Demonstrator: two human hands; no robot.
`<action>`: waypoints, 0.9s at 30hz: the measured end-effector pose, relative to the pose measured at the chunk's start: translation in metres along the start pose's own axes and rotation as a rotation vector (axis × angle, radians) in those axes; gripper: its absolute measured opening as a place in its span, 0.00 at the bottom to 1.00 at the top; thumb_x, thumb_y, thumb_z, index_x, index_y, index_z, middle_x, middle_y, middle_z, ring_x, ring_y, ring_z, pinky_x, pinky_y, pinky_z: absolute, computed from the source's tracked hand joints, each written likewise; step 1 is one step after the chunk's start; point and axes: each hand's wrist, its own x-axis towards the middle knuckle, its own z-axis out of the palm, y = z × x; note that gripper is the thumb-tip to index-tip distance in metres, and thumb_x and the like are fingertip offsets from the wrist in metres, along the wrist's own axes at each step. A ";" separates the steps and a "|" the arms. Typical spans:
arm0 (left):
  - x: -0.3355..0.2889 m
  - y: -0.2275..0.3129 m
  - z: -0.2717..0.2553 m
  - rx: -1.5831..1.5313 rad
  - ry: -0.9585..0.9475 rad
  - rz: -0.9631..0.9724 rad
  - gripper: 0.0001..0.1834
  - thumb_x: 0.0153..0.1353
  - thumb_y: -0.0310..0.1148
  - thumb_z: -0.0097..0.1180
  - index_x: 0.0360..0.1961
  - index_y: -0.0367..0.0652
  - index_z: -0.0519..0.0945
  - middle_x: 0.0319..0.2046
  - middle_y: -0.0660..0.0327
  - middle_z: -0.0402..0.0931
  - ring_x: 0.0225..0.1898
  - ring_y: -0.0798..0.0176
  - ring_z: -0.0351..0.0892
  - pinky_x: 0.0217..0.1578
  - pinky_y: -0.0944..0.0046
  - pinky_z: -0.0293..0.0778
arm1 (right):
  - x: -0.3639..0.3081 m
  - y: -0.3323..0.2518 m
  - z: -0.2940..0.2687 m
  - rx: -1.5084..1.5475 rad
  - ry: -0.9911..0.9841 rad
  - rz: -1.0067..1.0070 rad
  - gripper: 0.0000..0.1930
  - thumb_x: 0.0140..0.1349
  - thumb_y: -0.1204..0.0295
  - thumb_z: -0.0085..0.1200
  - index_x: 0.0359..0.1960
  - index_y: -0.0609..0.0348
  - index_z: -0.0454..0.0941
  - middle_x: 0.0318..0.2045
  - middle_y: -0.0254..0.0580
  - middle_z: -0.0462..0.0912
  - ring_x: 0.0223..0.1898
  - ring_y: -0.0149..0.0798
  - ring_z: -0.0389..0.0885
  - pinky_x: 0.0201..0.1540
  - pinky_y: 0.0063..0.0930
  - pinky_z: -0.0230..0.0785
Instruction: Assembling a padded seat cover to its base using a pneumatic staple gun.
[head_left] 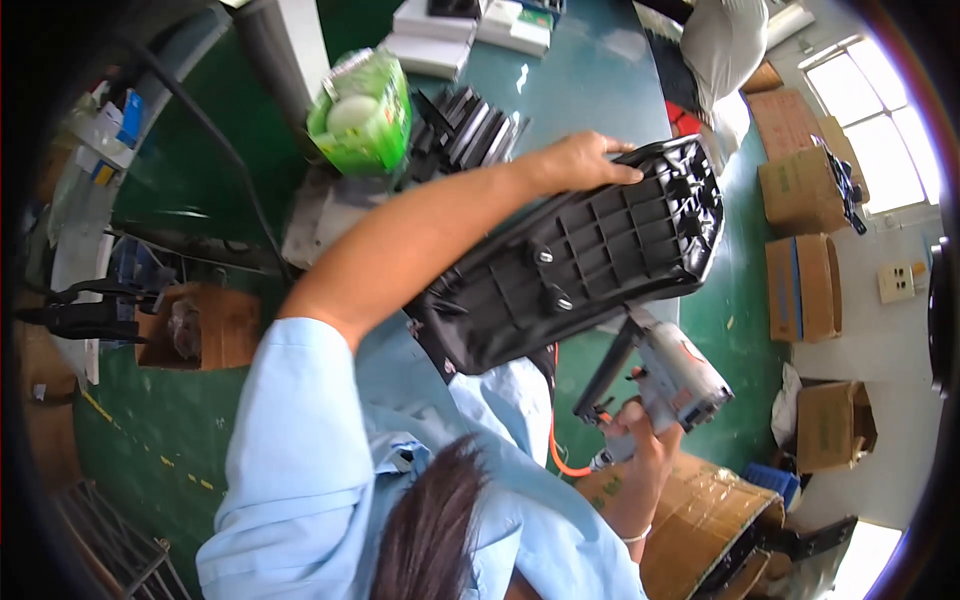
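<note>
A long black seat (600,245), its ribbed plastic underside facing up and a dark cover wrapped round its rim, lies tilted across my lap and the table edge. My left hand (590,162) reaches across and grips the seat's far edge, thumb or finger over the rim. In my right hand (640,432) is a grey pneumatic staple gun (682,372), held by its handle. The gun's nose points at the seat's near edge, close to the right end; whether it touches cannot be told. An orange air hose (570,468) runs from the handle.
On the blue-green table (590,75) sit a bright green plastic bag (362,125), several black strips (470,130) and white boxes (430,48). A large cardboard box (715,505) stands close by my right arm; more cartons (805,290) line the right wall.
</note>
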 end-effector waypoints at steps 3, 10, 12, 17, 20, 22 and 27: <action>-0.012 0.024 0.009 0.543 0.175 -0.099 0.29 0.56 0.42 0.54 0.57 0.39 0.69 0.46 0.44 0.75 0.48 0.43 0.76 0.49 0.50 0.70 | 0.003 -0.011 0.001 -0.006 0.119 -0.052 0.25 0.53 0.74 0.54 0.52 0.73 0.65 0.20 0.38 0.72 0.18 0.30 0.70 0.22 0.24 0.68; -0.110 0.112 0.082 0.309 -0.048 0.312 0.22 0.55 0.38 0.57 0.46 0.34 0.73 0.38 0.46 0.75 0.43 0.43 0.76 0.42 0.50 0.72 | 0.019 -0.050 0.003 0.153 0.073 -0.359 0.28 0.58 0.71 0.52 0.55 0.78 0.59 0.25 0.40 0.72 0.21 0.30 0.71 0.24 0.25 0.67; -0.115 0.113 0.099 0.290 -0.041 0.302 0.26 0.56 0.39 0.57 0.50 0.32 0.66 0.35 0.44 0.75 0.38 0.42 0.77 0.36 0.49 0.73 | 0.029 -0.061 0.015 0.275 0.043 -0.471 0.29 0.59 0.70 0.52 0.56 0.79 0.58 0.23 0.39 0.70 0.21 0.30 0.71 0.24 0.25 0.66; -0.100 0.114 0.094 0.348 -0.064 0.236 0.27 0.57 0.38 0.56 0.51 0.32 0.62 0.31 0.42 0.75 0.33 0.40 0.77 0.31 0.50 0.73 | 0.033 -0.065 0.027 0.211 0.061 -0.512 0.28 0.59 0.71 0.54 0.56 0.78 0.59 0.24 0.40 0.71 0.21 0.30 0.70 0.25 0.25 0.66; -0.103 0.109 0.086 0.320 -0.049 0.225 0.27 0.56 0.36 0.57 0.51 0.33 0.62 0.30 0.42 0.74 0.34 0.39 0.77 0.31 0.49 0.73 | 0.035 -0.065 0.029 0.262 0.085 -0.452 0.25 0.59 0.72 0.54 0.54 0.77 0.63 0.25 0.40 0.72 0.22 0.29 0.70 0.26 0.25 0.66; -0.109 0.106 0.081 0.223 -0.049 0.415 0.27 0.56 0.35 0.58 0.51 0.33 0.62 0.30 0.41 0.74 0.34 0.37 0.76 0.32 0.48 0.72 | 0.038 -0.064 0.027 0.223 0.074 -0.459 0.22 0.60 0.73 0.53 0.52 0.77 0.65 0.25 0.39 0.72 0.22 0.29 0.70 0.26 0.24 0.66; -0.099 0.097 0.095 0.289 0.048 0.435 0.29 0.56 0.35 0.59 0.52 0.33 0.60 0.30 0.43 0.74 0.36 0.38 0.75 0.34 0.50 0.72 | 0.045 -0.063 0.031 0.205 0.140 -0.485 0.20 0.60 0.73 0.53 0.50 0.77 0.67 0.24 0.40 0.72 0.22 0.30 0.70 0.27 0.24 0.66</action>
